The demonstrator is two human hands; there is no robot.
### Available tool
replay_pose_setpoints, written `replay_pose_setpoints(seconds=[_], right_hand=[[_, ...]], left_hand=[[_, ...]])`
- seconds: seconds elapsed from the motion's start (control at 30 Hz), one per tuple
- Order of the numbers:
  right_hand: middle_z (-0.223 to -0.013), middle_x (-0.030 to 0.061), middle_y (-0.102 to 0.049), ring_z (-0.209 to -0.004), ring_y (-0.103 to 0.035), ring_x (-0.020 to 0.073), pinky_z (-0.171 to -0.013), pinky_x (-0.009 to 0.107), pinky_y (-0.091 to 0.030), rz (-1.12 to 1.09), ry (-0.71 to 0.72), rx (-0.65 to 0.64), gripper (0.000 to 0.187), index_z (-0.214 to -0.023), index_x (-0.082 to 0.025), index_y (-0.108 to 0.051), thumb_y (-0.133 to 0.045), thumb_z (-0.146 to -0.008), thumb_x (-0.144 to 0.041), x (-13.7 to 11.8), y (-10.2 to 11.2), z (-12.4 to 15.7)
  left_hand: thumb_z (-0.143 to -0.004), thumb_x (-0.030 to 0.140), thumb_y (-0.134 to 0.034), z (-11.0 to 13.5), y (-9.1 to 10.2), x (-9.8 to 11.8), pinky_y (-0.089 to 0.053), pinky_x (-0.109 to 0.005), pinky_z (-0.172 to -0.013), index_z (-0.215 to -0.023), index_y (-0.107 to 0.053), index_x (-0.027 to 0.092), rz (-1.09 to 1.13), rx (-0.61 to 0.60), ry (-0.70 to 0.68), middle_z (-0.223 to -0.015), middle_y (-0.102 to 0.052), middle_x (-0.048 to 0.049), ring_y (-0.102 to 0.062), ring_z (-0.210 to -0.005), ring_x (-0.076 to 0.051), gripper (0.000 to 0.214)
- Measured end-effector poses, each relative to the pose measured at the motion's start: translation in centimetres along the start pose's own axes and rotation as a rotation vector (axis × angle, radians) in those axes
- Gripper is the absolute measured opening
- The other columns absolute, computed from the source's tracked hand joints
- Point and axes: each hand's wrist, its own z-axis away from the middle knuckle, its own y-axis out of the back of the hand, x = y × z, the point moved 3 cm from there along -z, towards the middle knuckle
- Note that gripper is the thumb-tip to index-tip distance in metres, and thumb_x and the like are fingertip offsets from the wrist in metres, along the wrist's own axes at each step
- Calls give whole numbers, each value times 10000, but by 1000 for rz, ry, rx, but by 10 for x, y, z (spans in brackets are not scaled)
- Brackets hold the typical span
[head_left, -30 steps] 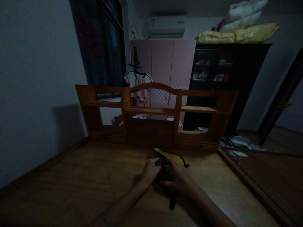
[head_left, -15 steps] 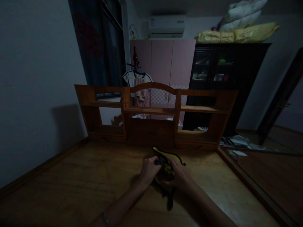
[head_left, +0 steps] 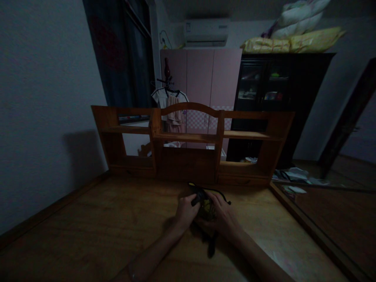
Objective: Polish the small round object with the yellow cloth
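A small dark pouch with a yellow lining [head_left: 205,205] lies on the wooden desk [head_left: 102,227], just in front of the shelf unit. My left hand [head_left: 185,213] is closed on the pouch's left end, the fingers pinched round a dark part at its top. On the right side my right hand [head_left: 225,219] has its fingers curled over the pouch. A dark strap [head_left: 210,244] trails from under the hands toward me. In the dim light the pouch's contents cannot be made out.
A low wooden shelf unit [head_left: 192,147] stands along the desk's far edge. A raised wooden rim [head_left: 311,227] runs down the desk's right side. Beyond are a pink wardrobe [head_left: 202,78], a dark glass cabinet [head_left: 273,94] topped with bedding, and a wall at left.
The yellow lining that showed wide behind the hands is now mostly folded out of sight. Both hands stay on the pouch and have shifted only slightly.
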Motion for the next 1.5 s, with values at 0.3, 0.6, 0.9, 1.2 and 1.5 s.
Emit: replay_pose_setpoints(seconds=[0.3,0.6,0.9,1.2,1.5], right_hand=[[-1295,130,-472,-1171,-485,307,-941,480,-468,101,56,35,793,-1389,-239,-305,-706,-718,-369,8,-6,3],[-1367,118,-427,-1229,-434,320,-987,496,-425,228,142,-21,807,-1436,-258,-234,-669,-757,-286,0,1,5],[-1381,121,-411,-1238,-419,319,-996,492,-413,251,166,-35,847,-1436,-243,-232,-690,-724,-252,-1,0,3],[-1367,123,-421,-1226,-423,311,-1005,467,-412,282,149,-84,876,-1409,-210,-298,-739,-653,-192,-1,-6,4],[-1351,137,-440,-1217,-439,308,-993,461,-424,231,96,-63,804,-1410,-193,-293,-692,-727,-332,-3,2,3]], left_hand=[[-738,131,-499,-4,-8,-4,-461,-236,-770,-979,-673,143,106,-33,-75,-922,-705,-62,-627,-834,-187,297],[-786,360,-548,-7,-18,-15,-490,-293,-736,-965,-688,96,354,-161,96,-893,-713,-82,-626,-831,-225,348],[-710,363,-651,-7,-19,-8,-483,-347,-821,-960,-682,102,544,-221,99,-901,-706,-83,-612,-919,-265,363],[-646,146,-615,-7,-22,-14,-487,-326,-795,-948,-670,106,550,-213,123,-898,-704,-63,-620,-871,-234,309],[-781,349,-563,-4,-7,-7,-415,-250,-611,-845,-708,131,-30,-86,-18,-758,-711,-82,-608,-646,-180,269]])
